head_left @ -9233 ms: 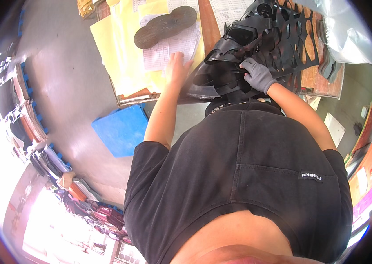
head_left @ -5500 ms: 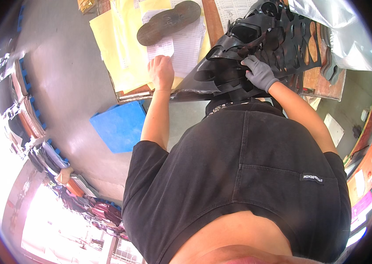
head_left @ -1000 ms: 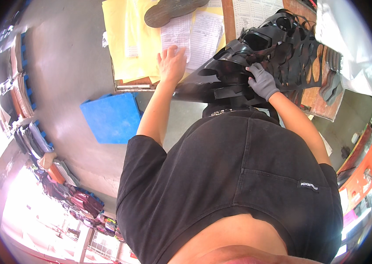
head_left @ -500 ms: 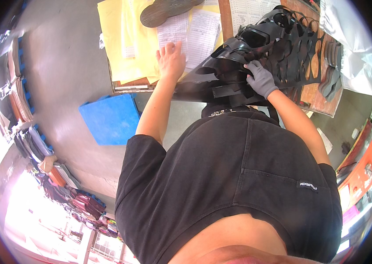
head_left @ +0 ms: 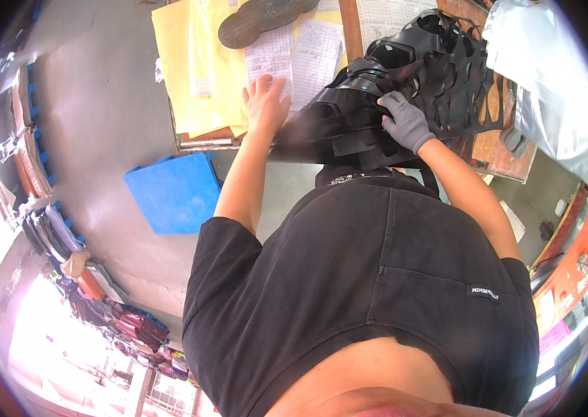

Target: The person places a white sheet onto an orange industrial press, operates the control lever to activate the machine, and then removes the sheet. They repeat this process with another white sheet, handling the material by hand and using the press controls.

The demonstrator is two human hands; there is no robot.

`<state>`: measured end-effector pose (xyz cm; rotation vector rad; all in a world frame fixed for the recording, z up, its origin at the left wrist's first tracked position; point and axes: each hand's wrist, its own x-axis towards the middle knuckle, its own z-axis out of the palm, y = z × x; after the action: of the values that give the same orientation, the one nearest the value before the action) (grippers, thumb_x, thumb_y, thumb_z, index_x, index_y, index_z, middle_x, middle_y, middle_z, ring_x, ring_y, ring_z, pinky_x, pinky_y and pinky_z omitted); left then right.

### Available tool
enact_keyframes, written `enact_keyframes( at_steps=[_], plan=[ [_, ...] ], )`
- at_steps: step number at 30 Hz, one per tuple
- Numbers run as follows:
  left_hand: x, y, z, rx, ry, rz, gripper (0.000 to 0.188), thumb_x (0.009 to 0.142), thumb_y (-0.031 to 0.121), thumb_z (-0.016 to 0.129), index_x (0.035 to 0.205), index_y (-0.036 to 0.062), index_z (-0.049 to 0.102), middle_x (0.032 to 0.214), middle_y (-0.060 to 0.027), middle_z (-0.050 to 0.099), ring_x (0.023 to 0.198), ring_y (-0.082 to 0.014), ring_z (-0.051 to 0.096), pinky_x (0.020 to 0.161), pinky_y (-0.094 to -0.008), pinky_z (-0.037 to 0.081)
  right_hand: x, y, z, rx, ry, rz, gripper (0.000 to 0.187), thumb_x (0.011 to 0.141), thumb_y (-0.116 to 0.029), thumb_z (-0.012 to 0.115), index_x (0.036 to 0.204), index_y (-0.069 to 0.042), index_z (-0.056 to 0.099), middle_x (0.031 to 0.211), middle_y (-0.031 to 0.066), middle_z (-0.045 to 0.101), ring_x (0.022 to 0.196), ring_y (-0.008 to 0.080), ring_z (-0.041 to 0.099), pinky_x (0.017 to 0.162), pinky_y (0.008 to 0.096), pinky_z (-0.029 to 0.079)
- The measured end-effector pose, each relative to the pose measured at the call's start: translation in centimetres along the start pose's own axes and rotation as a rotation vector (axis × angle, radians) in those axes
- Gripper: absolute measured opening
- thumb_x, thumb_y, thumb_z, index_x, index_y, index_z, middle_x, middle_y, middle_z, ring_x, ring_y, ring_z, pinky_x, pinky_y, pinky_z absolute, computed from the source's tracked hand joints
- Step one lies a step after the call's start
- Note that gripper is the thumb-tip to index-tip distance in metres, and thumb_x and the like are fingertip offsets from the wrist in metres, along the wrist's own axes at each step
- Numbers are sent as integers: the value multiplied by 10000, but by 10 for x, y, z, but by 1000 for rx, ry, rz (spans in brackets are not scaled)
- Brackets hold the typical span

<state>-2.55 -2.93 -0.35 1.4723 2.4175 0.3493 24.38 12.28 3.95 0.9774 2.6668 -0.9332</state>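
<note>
A large black sheet (head_left: 440, 94), punched with rows of rounded cut-outs, lies bunched and folded over the wooden table's right side. My right hand (head_left: 407, 124), in a grey glove with bare fingertips, is closed on a fold of it, thumb and fingers together. What lies under those fingertips is partly hidden. My bare left hand (head_left: 264, 104) rests with its fingers spread on printed sheets of paper (head_left: 317, 59), left of the black sheet. Beneath the papers are yellow sheets (head_left: 172, 69), and a dark, wavy-edged flat piece (head_left: 264, 22) lies on top at the far side.
Clear plastic sheeting (head_left: 551, 90) hangs over the table's right end, partly covering a stack of grey curved pieces (head_left: 513, 139). A blue plastic platform (head_left: 172, 194) sits on the floor at left. The wooden table's edge (head_left: 506, 167) runs close to my body.
My right hand and the black sheet have shifted slightly left. My left hand has slid a little nearer on the papers. The clear plastic now covers more of the grey stack.
</note>
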Motion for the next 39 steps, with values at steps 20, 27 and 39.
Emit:
enact_keyframes(
  at_steps=[20,27,39],
  plan=[
    [4,-31,3,-360,7,-1,254,689,163,675,940,132,659,1032,-50,583,1006,-268,507,901,-388,370,3,0,-1,-29,3,-63,324,742,-158,576,1055,-87,528,1109,78,512,963,283,555,807,383,463],
    [-11,-20,-11,-314,-77,1,252,744,198,636,988,134,645,1053,-51,593,1030,-251,514,921,-407,347,3,-11,-9,-40,31,-110,321,718,-118,586,1028,-53,531,1112,102,524,956,305,552,790,379,465],
    [-42,6,-14,-388,50,30,224,827,221,541,972,71,622,980,-97,606,972,-277,526,888,-420,339,-24,-17,-34,50,333,-47,380,691,-84,617,1060,-59,528,1156,135,513,1046,316,517,866,363,437]
  ],
)
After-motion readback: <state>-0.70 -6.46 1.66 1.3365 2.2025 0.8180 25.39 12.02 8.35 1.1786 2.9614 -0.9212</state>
